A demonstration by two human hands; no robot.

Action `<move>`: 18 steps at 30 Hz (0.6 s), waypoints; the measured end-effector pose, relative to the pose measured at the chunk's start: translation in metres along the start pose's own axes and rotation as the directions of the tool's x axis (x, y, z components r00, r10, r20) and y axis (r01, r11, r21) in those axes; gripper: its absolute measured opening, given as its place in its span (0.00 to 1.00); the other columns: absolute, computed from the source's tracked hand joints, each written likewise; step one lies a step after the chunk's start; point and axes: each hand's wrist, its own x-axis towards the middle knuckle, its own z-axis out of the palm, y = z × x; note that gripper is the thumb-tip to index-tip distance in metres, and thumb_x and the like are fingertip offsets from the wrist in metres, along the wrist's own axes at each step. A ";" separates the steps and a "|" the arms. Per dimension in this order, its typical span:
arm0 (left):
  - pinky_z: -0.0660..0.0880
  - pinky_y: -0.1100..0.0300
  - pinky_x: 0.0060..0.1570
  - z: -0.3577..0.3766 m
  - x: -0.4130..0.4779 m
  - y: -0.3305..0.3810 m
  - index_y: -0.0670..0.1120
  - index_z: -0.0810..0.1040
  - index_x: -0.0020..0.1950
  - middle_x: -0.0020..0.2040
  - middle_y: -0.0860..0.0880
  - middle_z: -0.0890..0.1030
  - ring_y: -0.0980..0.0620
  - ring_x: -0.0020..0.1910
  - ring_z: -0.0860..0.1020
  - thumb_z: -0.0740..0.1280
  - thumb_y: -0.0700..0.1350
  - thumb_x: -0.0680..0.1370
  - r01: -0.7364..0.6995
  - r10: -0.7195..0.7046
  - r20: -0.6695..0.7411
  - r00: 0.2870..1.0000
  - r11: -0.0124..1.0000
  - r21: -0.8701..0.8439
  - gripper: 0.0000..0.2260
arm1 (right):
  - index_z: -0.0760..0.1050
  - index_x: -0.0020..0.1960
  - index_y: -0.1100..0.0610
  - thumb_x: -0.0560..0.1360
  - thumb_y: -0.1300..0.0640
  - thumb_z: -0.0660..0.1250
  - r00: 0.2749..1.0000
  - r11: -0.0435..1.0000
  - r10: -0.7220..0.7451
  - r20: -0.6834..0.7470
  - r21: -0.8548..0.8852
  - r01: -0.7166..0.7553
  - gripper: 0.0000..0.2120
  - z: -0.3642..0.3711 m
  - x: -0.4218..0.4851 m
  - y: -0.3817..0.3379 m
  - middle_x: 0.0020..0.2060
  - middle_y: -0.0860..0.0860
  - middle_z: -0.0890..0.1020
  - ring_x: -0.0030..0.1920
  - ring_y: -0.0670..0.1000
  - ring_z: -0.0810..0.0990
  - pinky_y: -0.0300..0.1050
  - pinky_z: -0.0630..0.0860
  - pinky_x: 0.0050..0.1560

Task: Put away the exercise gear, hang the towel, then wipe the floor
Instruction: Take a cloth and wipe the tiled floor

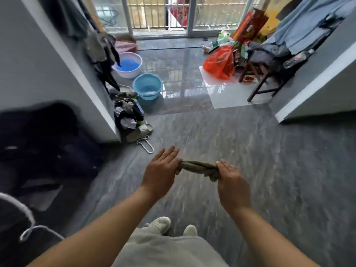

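Note:
A small olive-grey cloth [198, 167], bunched and twisted into a roll, is stretched between my two hands above the grey marbled floor [240, 151]. My left hand [160, 171] pinches its left end between thumb and palm, with the fingers spread flat and pointing forward. My right hand [232, 182] grips the right end, where a corner of the cloth hangs down. Both arms reach out in front of me, and my white shoes [163, 224] show below.
A light blue basin [147, 86] and a white basin [128, 64] holding something blue stand by the left wall, near a pile of clothes and slippers [128, 116]. A wire hanger [146, 145] lies on the floor. An orange bag [219, 62] and a wooden chair [260, 78] sit at the right.

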 end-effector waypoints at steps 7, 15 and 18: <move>0.72 0.42 0.67 -0.042 -0.079 -0.004 0.44 0.83 0.54 0.64 0.41 0.80 0.42 0.67 0.77 0.56 0.45 0.78 0.389 -0.374 -0.149 0.915 0.916 0.094 0.16 | 0.82 0.53 0.56 0.70 0.65 0.69 0.918 0.927 -0.367 0.148 0.145 0.347 0.13 0.009 0.022 -0.058 0.55 0.57 0.84 0.54 0.60 0.82 0.52 0.79 0.50; 0.69 0.42 0.70 -0.082 -0.208 -0.031 0.41 0.82 0.59 0.68 0.41 0.77 0.42 0.71 0.73 0.54 0.47 0.78 0.708 -0.665 -0.287 0.689 0.702 0.072 0.20 | 0.78 0.48 0.52 0.67 0.66 0.70 0.656 0.686 -0.725 0.211 0.303 0.661 0.13 0.023 -0.002 -0.178 0.47 0.49 0.82 0.47 0.56 0.80 0.46 0.75 0.42; 0.67 0.43 0.72 -0.094 -0.257 -0.044 0.43 0.81 0.59 0.70 0.42 0.76 0.43 0.72 0.71 0.55 0.42 0.77 0.777 -0.715 -0.357 0.601 0.628 0.051 0.19 | 0.75 0.46 0.50 0.70 0.64 0.67 0.550 0.598 -0.801 0.237 0.320 0.735 0.10 0.037 -0.018 -0.230 0.45 0.45 0.80 0.48 0.53 0.79 0.46 0.74 0.43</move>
